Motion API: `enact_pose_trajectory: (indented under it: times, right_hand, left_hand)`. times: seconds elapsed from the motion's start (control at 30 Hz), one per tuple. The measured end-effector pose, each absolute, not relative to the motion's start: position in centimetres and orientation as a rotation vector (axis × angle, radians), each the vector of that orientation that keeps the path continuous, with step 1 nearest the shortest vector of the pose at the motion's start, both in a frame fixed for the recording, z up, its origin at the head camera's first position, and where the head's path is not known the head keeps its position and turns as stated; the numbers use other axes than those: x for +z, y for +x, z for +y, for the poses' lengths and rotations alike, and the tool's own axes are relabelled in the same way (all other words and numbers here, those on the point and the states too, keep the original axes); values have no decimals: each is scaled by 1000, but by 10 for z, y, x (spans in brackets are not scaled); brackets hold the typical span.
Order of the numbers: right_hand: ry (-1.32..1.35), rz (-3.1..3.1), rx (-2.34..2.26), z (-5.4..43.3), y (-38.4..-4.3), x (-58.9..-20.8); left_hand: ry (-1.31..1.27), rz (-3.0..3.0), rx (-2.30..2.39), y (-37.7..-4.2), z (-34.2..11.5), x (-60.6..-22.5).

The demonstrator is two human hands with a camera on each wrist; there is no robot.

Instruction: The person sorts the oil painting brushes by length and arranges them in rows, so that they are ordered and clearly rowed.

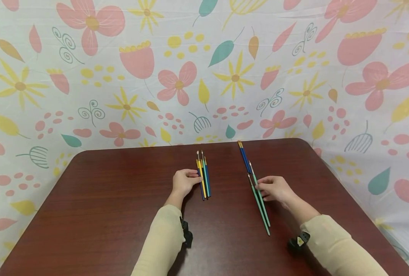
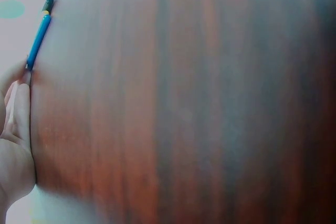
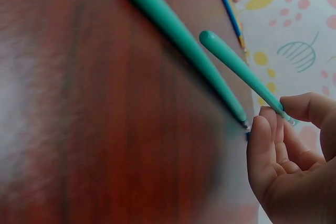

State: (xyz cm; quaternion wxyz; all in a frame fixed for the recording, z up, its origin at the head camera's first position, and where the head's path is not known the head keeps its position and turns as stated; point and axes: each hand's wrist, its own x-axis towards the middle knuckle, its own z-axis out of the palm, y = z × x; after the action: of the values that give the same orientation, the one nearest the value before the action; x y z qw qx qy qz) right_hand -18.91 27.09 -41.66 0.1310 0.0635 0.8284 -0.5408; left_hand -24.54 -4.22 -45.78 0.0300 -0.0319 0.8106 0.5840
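With thumb and fingertips my right hand (image 1: 275, 189) pinches a green paintbrush (image 3: 241, 72) near its ferrule; its handle angles down toward the near edge of the table. Alongside it lies a second green paintbrush (image 3: 184, 51), bristles pointing away from me. My left hand (image 1: 184, 182) rests at the left side of a row of paintbrushes (image 1: 204, 188) in yellow, teal and blue. Its thumb reaches over the row and its fingers look fairly straight. In the left wrist view, a blue handle (image 2: 39, 40) extends beyond the left fingertips.
Two blue paintbrushes (image 1: 244, 157) lie side by side at the back, close above the tip of the pinched one. Everything is on a dark reddish-brown table (image 1: 121, 222). A flower-print cloth (image 1: 204, 76) hangs behind the table's far edge.
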Motion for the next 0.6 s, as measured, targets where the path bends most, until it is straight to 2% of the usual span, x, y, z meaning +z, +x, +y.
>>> enact_pose_trajectory:
  times: [0.6]
  right_hand:
    - [197, 2519, -1443, 274, -173, -429]
  left_hand:
    - [-126, 2529, 1768, -246, -42, -462]
